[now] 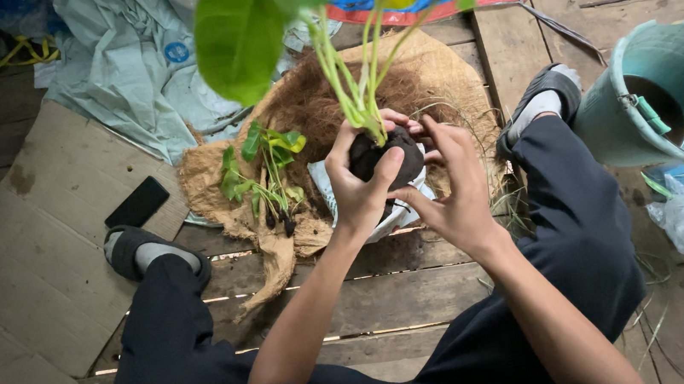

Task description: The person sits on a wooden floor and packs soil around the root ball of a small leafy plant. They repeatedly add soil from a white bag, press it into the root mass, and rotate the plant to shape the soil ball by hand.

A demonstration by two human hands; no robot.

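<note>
- The left hand [361, 183] grips a dark soil ball [386, 161] at the foot of a green-stemmed plant [352, 88], held above a white sheet [379, 218]
- The right hand [453, 184] curls around the ball's far side, fingers pressing it
- The ball looks formed but bare; the coconut fibre [398, 83] seems not yet wrapped on
- A second small plant [267, 175] lies untouched beside it

Rough outdoor potting spot at a home: weathered plank floor [388, 298], coconut fibre heap [431, 70] beyond the grip, teal bucket [674, 94] to its right, tarpaulins [121, 63], flattened cardboard [31, 253] left.
</note>
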